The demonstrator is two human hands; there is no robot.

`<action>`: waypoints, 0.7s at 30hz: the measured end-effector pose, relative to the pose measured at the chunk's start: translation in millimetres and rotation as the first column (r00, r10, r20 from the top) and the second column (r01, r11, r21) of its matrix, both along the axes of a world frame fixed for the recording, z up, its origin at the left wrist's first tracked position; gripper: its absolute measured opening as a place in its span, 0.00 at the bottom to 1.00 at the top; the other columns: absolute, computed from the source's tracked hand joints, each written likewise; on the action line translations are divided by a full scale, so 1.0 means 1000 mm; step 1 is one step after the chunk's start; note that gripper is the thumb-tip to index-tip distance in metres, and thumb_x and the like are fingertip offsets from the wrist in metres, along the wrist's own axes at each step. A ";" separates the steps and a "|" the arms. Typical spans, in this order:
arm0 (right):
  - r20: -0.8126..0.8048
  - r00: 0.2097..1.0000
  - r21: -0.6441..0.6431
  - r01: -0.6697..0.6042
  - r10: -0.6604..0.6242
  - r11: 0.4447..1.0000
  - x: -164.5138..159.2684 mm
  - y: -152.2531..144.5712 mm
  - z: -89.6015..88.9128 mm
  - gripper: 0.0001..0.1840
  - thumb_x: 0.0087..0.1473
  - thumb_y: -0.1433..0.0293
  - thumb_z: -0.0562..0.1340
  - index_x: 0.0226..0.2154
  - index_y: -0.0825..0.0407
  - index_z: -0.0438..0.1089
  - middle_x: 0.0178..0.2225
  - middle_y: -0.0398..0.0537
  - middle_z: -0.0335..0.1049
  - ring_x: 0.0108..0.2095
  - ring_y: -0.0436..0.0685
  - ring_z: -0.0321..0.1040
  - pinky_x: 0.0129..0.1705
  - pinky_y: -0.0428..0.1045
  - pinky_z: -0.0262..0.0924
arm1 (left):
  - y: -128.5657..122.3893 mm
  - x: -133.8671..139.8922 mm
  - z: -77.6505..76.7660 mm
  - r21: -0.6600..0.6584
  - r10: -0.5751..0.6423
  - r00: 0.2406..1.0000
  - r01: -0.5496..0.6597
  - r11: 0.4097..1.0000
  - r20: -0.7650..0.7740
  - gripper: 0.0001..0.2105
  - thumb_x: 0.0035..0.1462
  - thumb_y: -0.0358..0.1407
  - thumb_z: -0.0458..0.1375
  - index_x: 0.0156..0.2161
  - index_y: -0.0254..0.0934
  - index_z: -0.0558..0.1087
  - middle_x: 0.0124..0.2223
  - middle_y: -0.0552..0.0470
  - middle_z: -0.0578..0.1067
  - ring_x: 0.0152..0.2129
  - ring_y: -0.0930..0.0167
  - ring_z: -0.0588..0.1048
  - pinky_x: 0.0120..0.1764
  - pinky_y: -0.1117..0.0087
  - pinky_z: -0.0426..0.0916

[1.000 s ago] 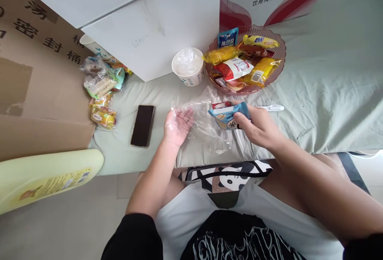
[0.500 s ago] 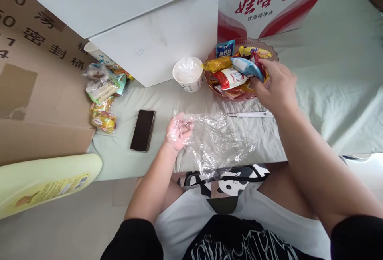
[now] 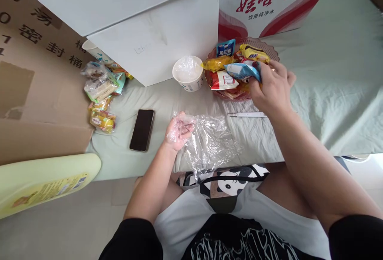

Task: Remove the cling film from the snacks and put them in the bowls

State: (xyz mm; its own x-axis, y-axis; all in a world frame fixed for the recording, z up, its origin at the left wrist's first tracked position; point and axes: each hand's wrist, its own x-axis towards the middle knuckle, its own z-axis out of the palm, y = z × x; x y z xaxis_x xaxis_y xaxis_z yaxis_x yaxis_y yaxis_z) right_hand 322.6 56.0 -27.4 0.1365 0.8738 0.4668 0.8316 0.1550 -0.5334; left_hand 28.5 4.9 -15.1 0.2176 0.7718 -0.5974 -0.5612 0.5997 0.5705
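A pale green cloth [image 3: 329,104] covered the surface, and everything else is placed here relative to the brown snack tray [image 3: 273,54] that stood on it. Behind the tray leaned a white carton with red lettering [image 3: 269,4]; to the tray's left stood a white board [image 3: 167,32], and farther left lay a brown cardboard box [image 3: 38,92]. The clear plastic bag [image 3: 211,144] lay crumpled in front of the tray, toward the person, its lower edge hanging over the cloth's edge. The left hand [image 3: 178,130] pinched the bag's left end, fingers curled closed on the film. The right hand [image 3: 271,88] was over the tray's front rim, fingers closed on 1 blue-and-white snack packet [image 3: 241,70] held just above the other packets in the tray. A heap of wrapped snacks [image 3: 101,96] lay well left of the tray. A black phone [image 3: 142,130] lay front-left of it. A white paper cup [image 3: 188,73] lined with plastic film stood just beside the tray's left edge. A thin white pen [image 3: 247,114] lay just in front of the tray.
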 end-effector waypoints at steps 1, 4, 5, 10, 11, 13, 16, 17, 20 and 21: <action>-0.013 0.999 0.012 0.039 -0.039 0.999 0.002 0.000 -0.001 0.21 0.61 0.64 0.58 0.57 0.48 0.69 0.56 0.62 0.73 0.65 0.79 0.57 0.63 0.78 0.45 | 0.000 0.000 0.000 -0.006 -0.008 1.000 0.008 1.000 0.001 0.14 0.59 0.32 0.58 0.27 0.39 0.57 0.23 0.52 0.76 0.13 0.75 0.72 0.11 0.83 0.42; -0.031 0.995 0.121 0.100 -0.096 0.988 0.006 -0.010 0.004 0.30 0.55 0.63 0.65 0.60 0.50 0.66 0.61 0.66 0.66 0.67 0.84 0.52 0.64 0.81 0.42 | 0.001 0.002 -0.001 -0.032 -0.047 0.999 0.048 0.998 0.019 0.13 0.61 0.33 0.55 0.27 0.39 0.57 0.25 0.47 0.79 0.14 0.73 0.73 0.11 0.83 0.43; -0.025 0.998 0.200 0.059 -0.055 0.978 0.005 -0.017 0.006 0.33 0.54 0.63 0.66 0.61 0.50 0.65 0.62 0.66 0.65 0.66 0.83 0.53 0.64 0.80 0.44 | 0.001 0.002 -0.002 -0.036 -0.062 0.998 0.062 0.997 0.026 0.13 0.62 0.32 0.54 0.26 0.39 0.57 0.25 0.46 0.80 0.14 0.72 0.74 0.11 0.83 0.43; -0.001 0.845 0.304 -0.509 0.535 0.805 -0.023 -0.067 0.005 0.36 0.58 0.63 0.65 0.67 0.43 0.58 0.57 0.56 0.69 0.58 0.70 0.69 0.60 0.67 0.65 | 0.000 -0.006 -0.007 -0.062 -0.178 0.977 0.186 0.981 0.121 0.12 0.66 0.36 0.51 0.29 0.39 0.59 0.27 0.43 0.81 0.11 0.71 0.74 0.11 0.84 0.40; -0.062 0.791 0.231 -0.582 0.609 0.779 -0.031 -0.074 0.001 0.40 0.58 0.61 0.66 0.69 0.44 0.55 0.61 0.57 0.67 0.61 0.70 0.67 0.61 0.66 0.65 | -0.001 -0.008 -0.008 -0.061 -0.227 0.963 0.238 0.969 0.146 0.13 0.66 0.38 0.51 0.29 0.39 0.59 0.27 0.43 0.81 0.10 0.70 0.73 0.10 0.83 0.39; -0.242 0.715 0.100 -0.654 0.656 0.750 -0.046 -0.082 -0.007 0.49 0.57 0.57 0.68 0.73 0.45 0.47 0.70 0.59 0.57 0.68 0.71 0.59 0.67 0.67 0.61 | -0.006 -0.010 -0.009 -0.053 -0.345 0.923 0.358 0.932 0.169 0.15 0.68 0.42 0.48 0.29 0.40 0.58 0.25 0.44 0.80 0.08 0.70 0.70 0.09 0.81 0.40; -0.526 0.597 0.008 -0.709 0.606 0.705 -0.060 -0.082 -0.015 0.50 0.53 0.52 0.71 0.71 0.45 0.52 0.73 0.57 0.52 0.71 0.69 0.55 0.70 0.66 0.57 | -0.015 -0.007 -0.009 -0.135 -0.475 0.866 0.495 0.858 0.156 0.18 0.70 0.47 0.42 0.30 0.41 0.58 0.20 0.47 0.77 0.05 0.70 0.66 0.08 0.77 0.48; -0.608 0.544 -0.026 -0.741 0.578 0.671 -0.063 -0.081 -0.015 0.44 0.52 0.52 0.72 0.66 0.46 0.61 0.71 0.57 0.58 0.70 0.69 0.58 0.70 0.65 0.58 | -0.017 -0.006 -0.008 -0.181 -0.494 0.857 0.514 0.838 0.147 0.19 0.70 0.48 0.41 0.30 0.41 0.59 0.19 0.48 0.76 0.05 0.69 0.65 0.09 0.75 0.51; -0.799 0.421 -0.117 -0.810 0.430 0.574 -0.066 -0.081 -0.008 0.19 0.57 0.51 0.69 0.39 0.49 0.74 0.47 0.54 0.80 0.51 0.64 0.77 0.57 0.61 0.71 | -0.015 -0.005 -0.006 -0.198 -0.452 0.887 0.462 0.865 0.095 0.23 0.69 0.53 0.40 0.30 0.40 0.62 0.20 0.48 0.75 0.07 0.70 0.66 0.11 0.73 0.56; -0.844 0.405 -0.140 -0.798 0.350 0.587 -0.066 -0.082 -0.005 0.19 0.59 0.50 0.67 0.33 0.49 0.72 0.37 0.51 0.81 0.42 0.61 0.80 0.50 0.58 0.74 | -0.013 -0.007 -0.004 -0.149 -0.396 0.916 0.402 0.903 0.069 0.25 0.68 0.57 0.41 0.31 0.40 0.65 0.22 0.48 0.76 0.08 0.70 0.68 0.11 0.73 0.57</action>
State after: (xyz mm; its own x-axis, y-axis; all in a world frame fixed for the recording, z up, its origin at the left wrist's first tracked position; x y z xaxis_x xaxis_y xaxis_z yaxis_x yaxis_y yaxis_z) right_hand 256.2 -25.8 -32.8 -0.4334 0.9012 0.0042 -0.0246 -0.0072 -0.9997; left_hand 21.1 -8.0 -19.5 0.5114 0.5128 -0.6896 -0.2745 0.8579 0.4344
